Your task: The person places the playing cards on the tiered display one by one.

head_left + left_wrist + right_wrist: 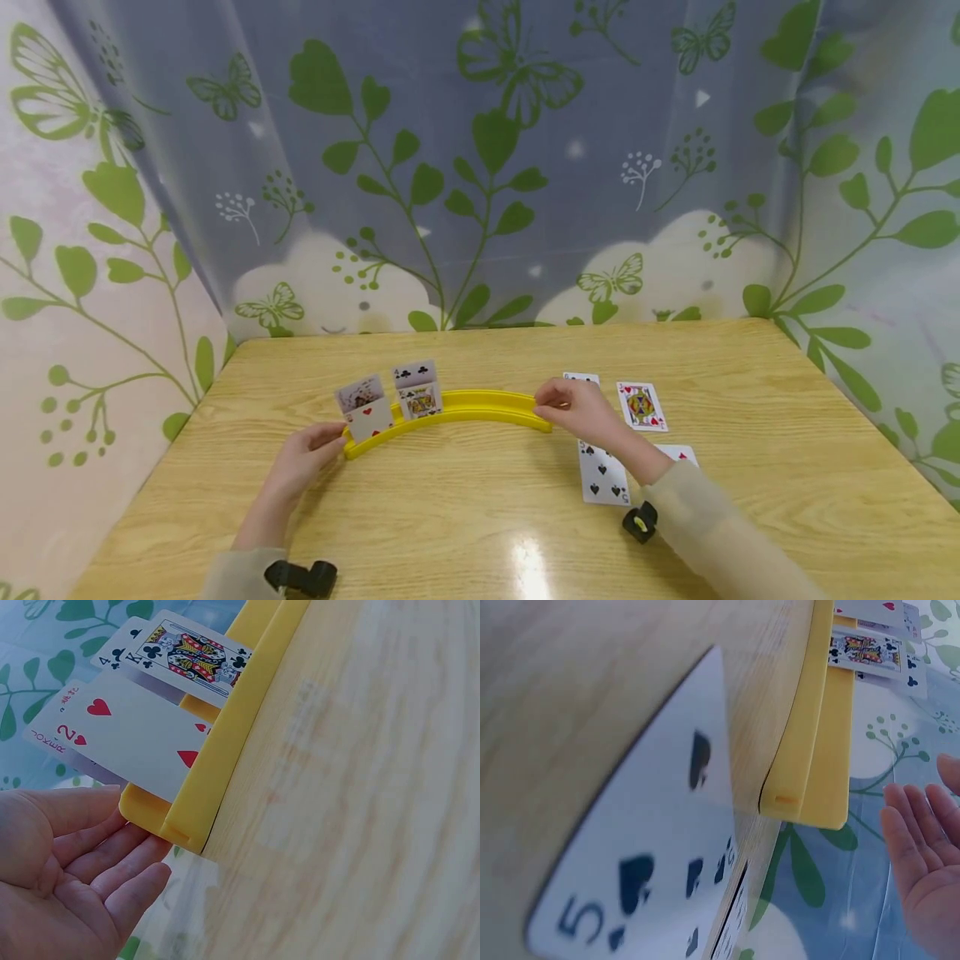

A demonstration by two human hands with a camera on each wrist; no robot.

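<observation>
A curved yellow card holder [480, 406] lies on the table. Toward its left end a two of hearts [371, 422] stands in front of a joker [360, 392]. Beside these, a king of clubs [420, 402] stands before a four of clubs [415, 372]. My left hand [303, 454] touches the holder's left end with extended fingers, palm visible in the left wrist view. At the right end is my right hand [581, 408]; the right wrist view shows its fingers loosely extended, apart from the holder and holding nothing.
Right of the holder, a five of spades [604, 483] and a red-suited face card [642, 407] lie face up. A heart card [681, 453] is partly under the right sleeve, and another black-suited card [582, 377] shows behind the right hand. A patterned curtain [480, 208] borders the table.
</observation>
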